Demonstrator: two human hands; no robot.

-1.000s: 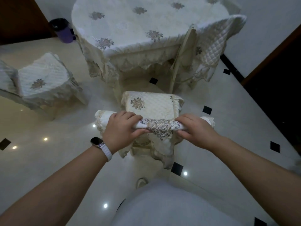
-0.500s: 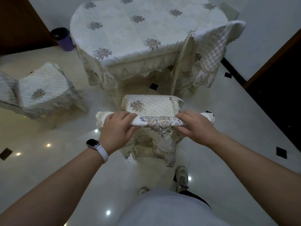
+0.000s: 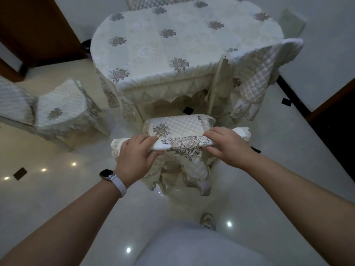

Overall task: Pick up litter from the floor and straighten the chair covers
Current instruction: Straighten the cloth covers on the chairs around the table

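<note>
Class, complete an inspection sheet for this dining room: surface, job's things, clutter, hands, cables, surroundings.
Surface: glossy pale floor, small black inset tiles.
Job's things: chair cover rumpled over the near backrest; loose cover draped at the table corner.
Clutter: no litter seen.
Hands: left hand and right hand grip the chair cover's top.
Cables: nothing seen.
Surroundings: second chair, covered, at left.
</note>
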